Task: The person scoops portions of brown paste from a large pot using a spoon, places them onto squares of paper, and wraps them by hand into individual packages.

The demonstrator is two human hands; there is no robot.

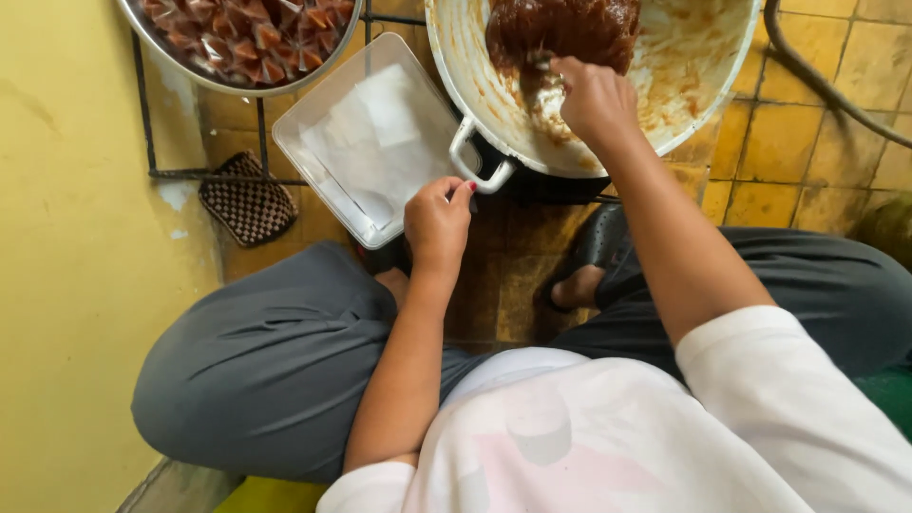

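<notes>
You sit low on the tiled floor [788,152], knees in grey trousers [256,370] spread wide and dark sandals [594,242] on your feet between them. Just past your knees, your left hand [437,223] is curled with its fingertips against the white loop handle [480,161] of the big pan [708,81], pinching at it rather than wrapping right round. To the left of that hand lies a clear rectangular tray [313,123] lined with white paper, tilted on a black wire rack [261,142], and a checked cloth pad [249,201] lies on the floor below the rack. Farther out, your right hand [594,95] reaches into the pan, closed around a utensil whose shape is mostly hidden by the fist, its end in the dark brown paste [565,28] heaped at the far side; smears coat the pan's pale inner wall. At the top left, a metal bowl [190,71] holds small wrapped reddish-brown pieces
</notes>
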